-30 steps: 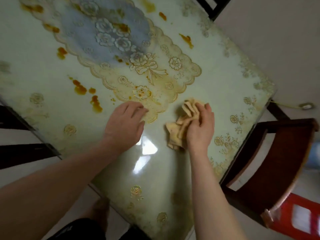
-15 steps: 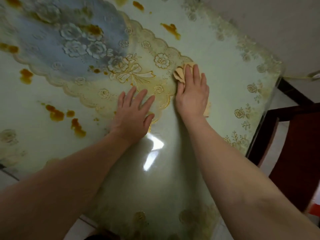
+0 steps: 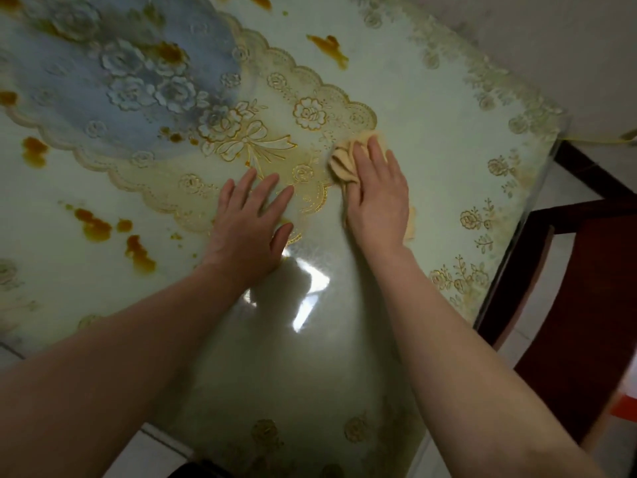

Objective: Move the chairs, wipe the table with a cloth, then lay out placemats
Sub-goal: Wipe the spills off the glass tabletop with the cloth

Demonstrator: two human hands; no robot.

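Crumpled tan cloth [image 3: 343, 160] lies under my right hand [image 3: 379, 198]. The hand is laid flat on it with straight fingers, pressing it onto the glossy pale-green tabletop [image 3: 431, 132] rather than gripping it. Folds of the cloth bunch out past the fingertips on the thumb side, and a small corner shows at the outer edge of the palm.

My left hand [image 3: 250, 222] is just beside the right one and apart from the cloth. It is spread flat on the table with the fingers splayed and holds nothing. Both hands lie at the near scalloped rim of an oval blue-and-gold floral lace pattern [image 3: 138, 98] in the table's surface.

Orange-brown stains [image 3: 96, 225] dot the surface to the left of my left hand, and more sit toward the far edge. A bright patch of glare [image 3: 310, 288] lies between my forearms. Off the table's right edge stands a dark red-brown wooden chair [image 3: 586, 305].
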